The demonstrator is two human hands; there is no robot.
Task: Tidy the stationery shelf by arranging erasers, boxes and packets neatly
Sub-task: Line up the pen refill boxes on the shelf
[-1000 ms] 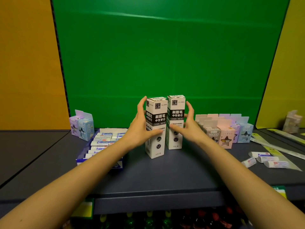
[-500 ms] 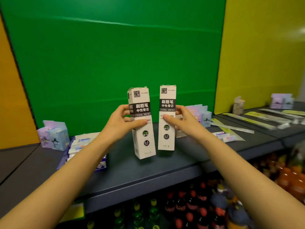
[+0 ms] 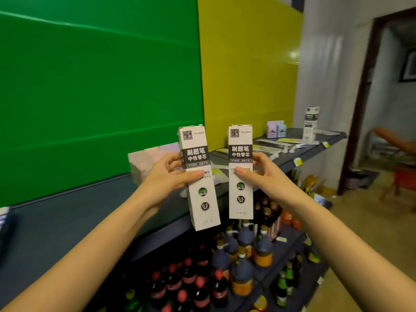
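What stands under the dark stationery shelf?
Under the stationery shelf stand bottles: red-capped bottles, dark bottles with orange labels, green bottles. The left forearm and right forearm cover part of the rows; farther back it is too dark to tell.

Left hand (image 3: 165,176), right hand (image 3: 264,174) — bare; forearms (image 3: 101,239) bare to frame edge.
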